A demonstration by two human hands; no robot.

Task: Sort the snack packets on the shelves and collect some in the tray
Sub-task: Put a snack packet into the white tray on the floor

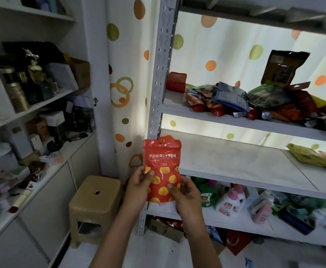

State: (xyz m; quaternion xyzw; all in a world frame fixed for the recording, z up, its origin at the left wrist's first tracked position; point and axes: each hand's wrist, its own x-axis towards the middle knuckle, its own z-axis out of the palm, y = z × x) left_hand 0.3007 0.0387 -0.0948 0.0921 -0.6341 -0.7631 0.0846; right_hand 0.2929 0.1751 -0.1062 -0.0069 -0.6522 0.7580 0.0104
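both hands (139, 185) round red packet (162, 167)

You are holding a red packet (161, 169) that is showing yellow-orange dots and pale lettering. Behind the grey-white shelves (241, 161), a white curtain (127, 74) is showing orange, olive-green and brown dots and rings. The stool (95, 196) is looking tan.
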